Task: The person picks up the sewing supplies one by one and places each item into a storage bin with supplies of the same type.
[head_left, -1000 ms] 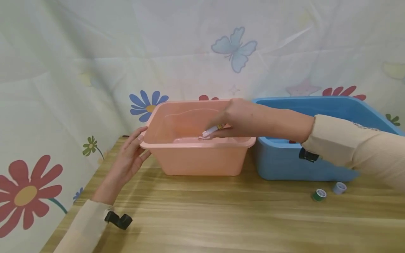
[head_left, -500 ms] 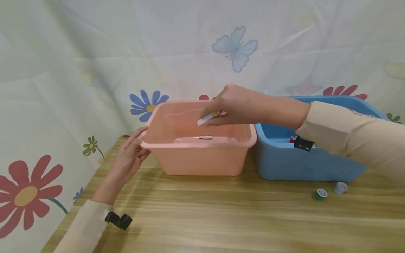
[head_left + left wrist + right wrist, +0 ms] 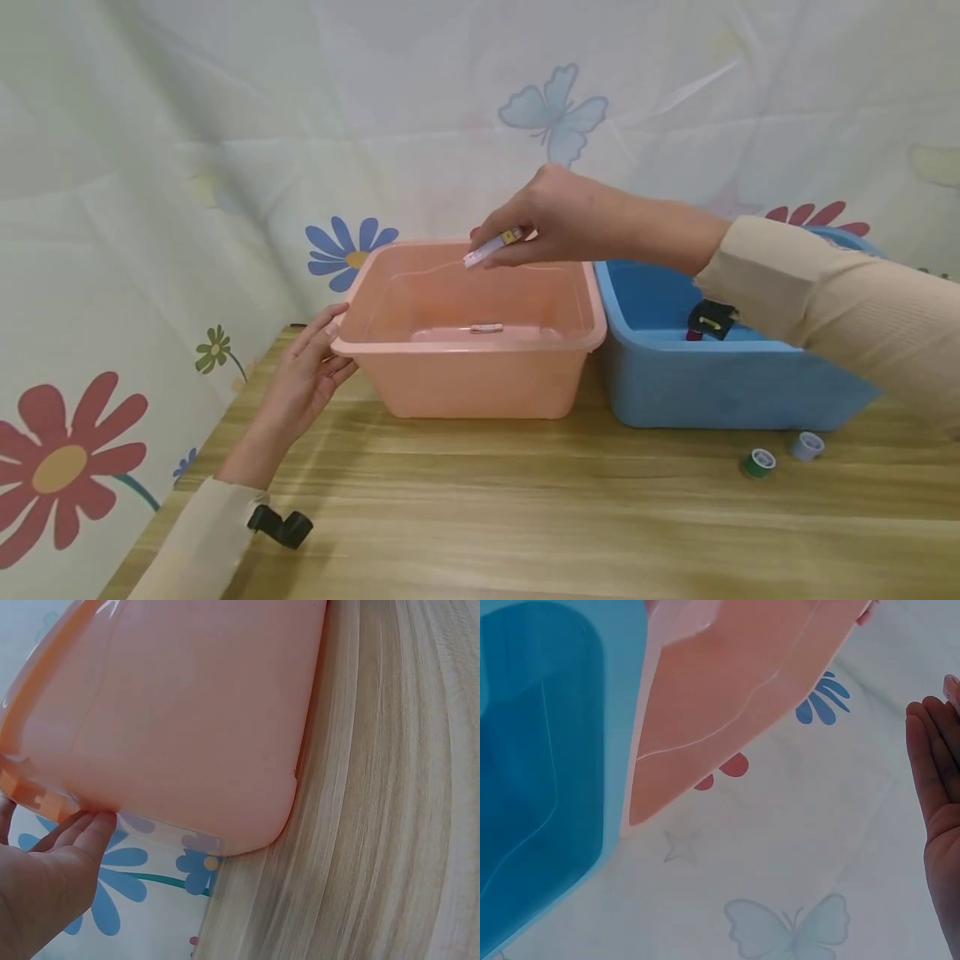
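My right hand (image 3: 551, 217) pinches a small white stick with a yellow band (image 3: 491, 246) between thumb and fingers, above the far side of a pink plastic bin (image 3: 465, 379). Only its pale pink end shows at the right edge of the right wrist view, beyond the fingers of that hand (image 3: 939, 802). A slim, pale pink-and-white piece (image 3: 486, 328) lies on the bin's floor. My left hand (image 3: 303, 379) grips the bin's left rim. In the left wrist view its fingers (image 3: 88, 834) reach under the rim.
A blue bin (image 3: 720, 383) stands right beside the pink one, with a small red item (image 3: 694, 335) inside. On the wooden table (image 3: 480, 508) in front of it sit a green spool (image 3: 759, 462) and a pale lilac one (image 3: 807, 447). A patterned curtain (image 3: 420, 100) hangs behind.
My right hand has risen out of the pink bin with the white stick, uncovering the piece on the bin's floor. My left hand has stayed on the rim.
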`<state>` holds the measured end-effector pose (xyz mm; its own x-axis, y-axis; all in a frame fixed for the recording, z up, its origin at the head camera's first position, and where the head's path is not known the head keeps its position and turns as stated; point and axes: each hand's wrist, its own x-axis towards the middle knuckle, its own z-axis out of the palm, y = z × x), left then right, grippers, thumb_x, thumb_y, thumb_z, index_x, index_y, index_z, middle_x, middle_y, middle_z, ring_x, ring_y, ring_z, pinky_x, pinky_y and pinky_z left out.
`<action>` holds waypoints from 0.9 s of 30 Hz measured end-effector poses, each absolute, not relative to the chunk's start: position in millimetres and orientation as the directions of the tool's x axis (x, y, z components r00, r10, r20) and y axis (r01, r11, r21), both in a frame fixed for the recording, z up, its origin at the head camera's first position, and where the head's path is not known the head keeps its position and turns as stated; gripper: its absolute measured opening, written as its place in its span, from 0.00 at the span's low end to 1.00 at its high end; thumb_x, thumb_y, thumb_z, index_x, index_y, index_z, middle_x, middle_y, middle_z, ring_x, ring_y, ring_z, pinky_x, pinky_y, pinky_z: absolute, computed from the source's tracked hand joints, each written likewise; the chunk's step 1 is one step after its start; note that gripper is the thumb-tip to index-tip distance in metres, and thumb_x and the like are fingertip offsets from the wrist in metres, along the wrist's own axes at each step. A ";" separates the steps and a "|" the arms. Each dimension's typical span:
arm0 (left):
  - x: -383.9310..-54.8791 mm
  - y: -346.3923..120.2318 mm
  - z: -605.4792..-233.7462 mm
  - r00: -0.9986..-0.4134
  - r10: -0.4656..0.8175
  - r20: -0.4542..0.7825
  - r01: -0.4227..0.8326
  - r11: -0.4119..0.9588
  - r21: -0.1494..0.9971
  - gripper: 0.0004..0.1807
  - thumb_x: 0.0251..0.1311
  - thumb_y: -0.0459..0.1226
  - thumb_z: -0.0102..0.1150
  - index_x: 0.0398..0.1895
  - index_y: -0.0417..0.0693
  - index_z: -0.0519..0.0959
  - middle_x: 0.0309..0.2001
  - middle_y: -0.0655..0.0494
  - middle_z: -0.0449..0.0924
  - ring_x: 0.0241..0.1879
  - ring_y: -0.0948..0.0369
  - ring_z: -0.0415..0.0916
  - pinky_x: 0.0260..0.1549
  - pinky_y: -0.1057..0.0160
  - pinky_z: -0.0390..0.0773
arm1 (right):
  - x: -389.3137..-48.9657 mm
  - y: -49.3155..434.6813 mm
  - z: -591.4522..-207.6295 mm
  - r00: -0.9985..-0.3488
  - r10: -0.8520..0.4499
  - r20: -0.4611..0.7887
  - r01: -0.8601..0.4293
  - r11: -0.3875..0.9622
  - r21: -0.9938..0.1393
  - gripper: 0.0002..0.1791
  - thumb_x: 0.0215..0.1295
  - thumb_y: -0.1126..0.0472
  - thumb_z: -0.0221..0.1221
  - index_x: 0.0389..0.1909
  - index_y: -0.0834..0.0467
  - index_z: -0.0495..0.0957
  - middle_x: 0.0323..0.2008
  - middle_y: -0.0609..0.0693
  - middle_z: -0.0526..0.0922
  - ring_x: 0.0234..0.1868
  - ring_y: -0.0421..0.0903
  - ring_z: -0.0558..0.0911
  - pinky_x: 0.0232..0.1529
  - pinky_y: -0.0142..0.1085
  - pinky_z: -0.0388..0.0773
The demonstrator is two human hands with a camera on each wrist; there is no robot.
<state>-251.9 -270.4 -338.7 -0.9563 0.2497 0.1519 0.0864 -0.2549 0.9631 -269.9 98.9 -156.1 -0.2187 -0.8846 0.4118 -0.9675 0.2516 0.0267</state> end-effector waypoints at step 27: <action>-251.8 -270.2 -337.5 -0.958 0.243 0.155 0.078 -0.299 0.951 0.27 0.71 0.43 0.45 0.72 0.54 0.57 0.69 0.35 0.53 0.58 0.53 0.73 0.54 0.58 0.73 | -297.4 98.5 -159.8 -0.373 -0.817 0.440 -0.919 0.392 -0.051 0.15 0.59 0.47 0.63 0.45 0.47 0.84 0.26 0.38 0.83 0.18 0.35 0.70 0.22 0.29 0.67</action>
